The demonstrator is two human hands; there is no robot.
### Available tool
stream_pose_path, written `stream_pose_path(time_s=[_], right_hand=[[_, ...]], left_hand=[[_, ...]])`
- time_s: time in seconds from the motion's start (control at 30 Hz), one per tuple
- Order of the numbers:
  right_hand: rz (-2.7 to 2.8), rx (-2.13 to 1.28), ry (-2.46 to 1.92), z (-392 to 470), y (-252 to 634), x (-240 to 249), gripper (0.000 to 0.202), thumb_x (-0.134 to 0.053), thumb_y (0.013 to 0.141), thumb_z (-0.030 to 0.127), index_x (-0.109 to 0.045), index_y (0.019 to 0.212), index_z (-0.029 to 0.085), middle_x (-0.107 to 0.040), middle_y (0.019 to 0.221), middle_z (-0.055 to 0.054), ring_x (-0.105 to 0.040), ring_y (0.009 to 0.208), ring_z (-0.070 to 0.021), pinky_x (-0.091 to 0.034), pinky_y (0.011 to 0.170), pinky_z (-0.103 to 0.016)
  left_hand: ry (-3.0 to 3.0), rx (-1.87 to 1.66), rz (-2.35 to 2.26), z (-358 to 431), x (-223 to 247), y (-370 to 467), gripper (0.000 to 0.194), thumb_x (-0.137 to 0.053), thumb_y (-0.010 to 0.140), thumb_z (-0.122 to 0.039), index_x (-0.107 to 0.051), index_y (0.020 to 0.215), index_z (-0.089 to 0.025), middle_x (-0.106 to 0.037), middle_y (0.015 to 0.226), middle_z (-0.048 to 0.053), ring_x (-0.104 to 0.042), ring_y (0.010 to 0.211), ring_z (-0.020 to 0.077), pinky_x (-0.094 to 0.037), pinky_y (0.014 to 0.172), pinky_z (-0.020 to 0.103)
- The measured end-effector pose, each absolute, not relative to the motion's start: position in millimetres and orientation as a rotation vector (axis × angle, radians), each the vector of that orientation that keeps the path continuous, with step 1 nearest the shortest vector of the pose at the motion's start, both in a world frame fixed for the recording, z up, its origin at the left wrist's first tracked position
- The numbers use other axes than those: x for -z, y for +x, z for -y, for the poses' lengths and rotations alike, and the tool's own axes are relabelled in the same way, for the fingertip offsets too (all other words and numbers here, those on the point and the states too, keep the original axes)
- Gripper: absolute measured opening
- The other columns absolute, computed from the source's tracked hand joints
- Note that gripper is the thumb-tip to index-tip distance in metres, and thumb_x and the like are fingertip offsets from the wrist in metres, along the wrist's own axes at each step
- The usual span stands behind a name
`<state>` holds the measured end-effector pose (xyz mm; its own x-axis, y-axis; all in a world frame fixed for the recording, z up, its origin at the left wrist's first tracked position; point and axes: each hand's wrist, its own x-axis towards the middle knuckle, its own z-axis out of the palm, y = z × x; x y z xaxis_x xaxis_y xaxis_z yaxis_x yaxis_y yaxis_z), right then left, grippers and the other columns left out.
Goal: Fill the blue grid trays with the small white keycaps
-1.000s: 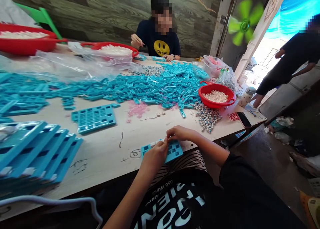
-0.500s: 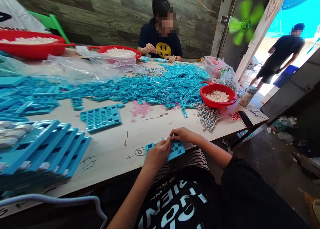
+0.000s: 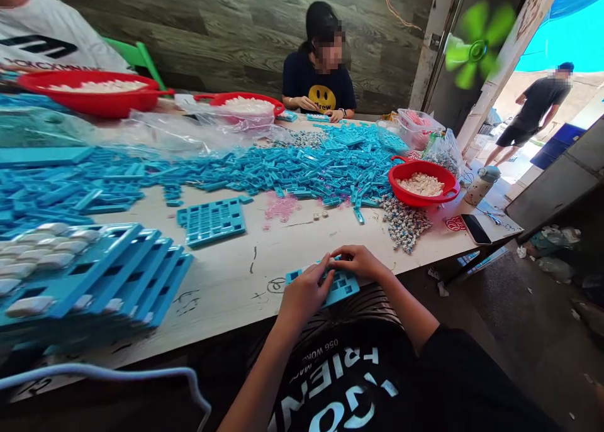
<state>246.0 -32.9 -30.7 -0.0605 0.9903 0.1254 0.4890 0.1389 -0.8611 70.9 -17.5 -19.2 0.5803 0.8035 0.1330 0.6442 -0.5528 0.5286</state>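
Observation:
A blue plastic tray with square openings (image 3: pixel 348 287) lies at the table's front edge, before my body. My left hand (image 3: pixel 307 288) rests over its left half, fingers bent and close together. From the right, my right hand (image 3: pixel 357 261) reaches over the tray's back edge, its fingertips meeting those of my left. Both hands are closed around something too small to make out at the fingertips. Farther left on the table sits another blue tray (image 3: pixel 214 221). Small white-and-blue pieces (image 3: pixel 404 223) are heaped beyond my right hand.
A stack of blue trays (image 3: pixel 160 275) with white pieces stands at the left. Blue parts (image 3: pixel 302 168) are piled across the middle. A red basket (image 3: pixel 419 199), a bottle (image 3: pixel 479 187) and a phone (image 3: pixel 475 229) are at the right. A person (image 3: pixel 321 86) sits opposite.
The view has shifted left, so the table's things appear farther right. My right hand's fingers now reach further over the tray, and the seated person's raised hand is lower.

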Motion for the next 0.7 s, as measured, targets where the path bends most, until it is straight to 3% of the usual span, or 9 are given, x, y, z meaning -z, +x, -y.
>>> stream_pose_path(time_s=[0.2,0.33,0.43,0.53,0.6,0.7], right_hand=[[1.629,-0.826,-1.435,31,248,33,0.03,-0.061,0.077,0.039,-0.068,0.094,0.015,-0.062,0.074,0.0,-0.05,0.066,-0.0101,-0.038,0.063,-0.022],[1.524,-0.773,-1.536,30,249,27,0.035,-0.055,0.077,0.045,-0.066,0.094,0.016,-0.054,0.063,0.002,-0.045,0.057,-0.0104,-0.036,0.054,-0.023],[1.338,-0.756,-1.428,25,249,13,0.037,-0.054,0.076,0.051,-0.064,0.091,0.02,-0.046,0.056,0.004,-0.043,0.053,-0.0112,-0.036,0.053,-0.026],[1.156,-0.71,-1.063,29,247,-12,0.044,-0.05,0.069,0.069,-0.056,0.066,0.025,-0.031,0.044,0.006,-0.038,0.046,-0.0128,-0.038,0.056,-0.032],[1.16,-0.754,-0.938,43,245,-32,0.06,-0.035,0.064,0.084,-0.045,0.052,0.026,-0.024,0.04,0.006,-0.032,0.043,-0.0132,-0.039,0.059,-0.037],[1.143,-0.804,-0.788,65,243,-55,0.065,-0.019,0.06,0.089,-0.038,0.043,0.029,-0.01,0.036,0.005,-0.022,0.038,-0.0141,-0.036,0.057,-0.041]], left_hand=[[2.397,-0.465,-1.184,14,18,72,0.041,-0.04,0.09,-0.031,-0.047,0.13,-0.022,-0.064,0.111,0.006,-0.061,0.096,0.0183,-0.047,0.077,0.026],[2.39,-0.504,-1.122,14,16,71,0.041,-0.04,0.091,-0.031,-0.048,0.129,-0.02,-0.065,0.107,0.006,-0.06,0.095,0.016,-0.045,0.08,0.025],[2.42,-0.56,-1.12,9,15,69,0.041,-0.038,0.091,-0.034,-0.043,0.132,-0.029,-0.066,0.101,0.003,-0.062,0.086,0.0136,-0.046,0.075,0.024],[2.474,-0.632,-1.15,4,17,70,0.041,-0.042,0.089,-0.033,-0.045,0.13,-0.03,-0.065,0.1,0.003,-0.062,0.083,0.0136,-0.047,0.071,0.024],[2.512,-0.651,-1.162,3,19,71,0.042,-0.042,0.088,-0.033,-0.046,0.129,-0.028,-0.065,0.098,0.003,-0.061,0.082,0.0141,-0.046,0.069,0.024],[2.551,-0.648,-1.159,3,20,72,0.042,-0.04,0.089,-0.035,-0.046,0.13,-0.028,-0.065,0.098,0.002,-0.061,0.082,0.015,-0.046,0.066,0.025]])
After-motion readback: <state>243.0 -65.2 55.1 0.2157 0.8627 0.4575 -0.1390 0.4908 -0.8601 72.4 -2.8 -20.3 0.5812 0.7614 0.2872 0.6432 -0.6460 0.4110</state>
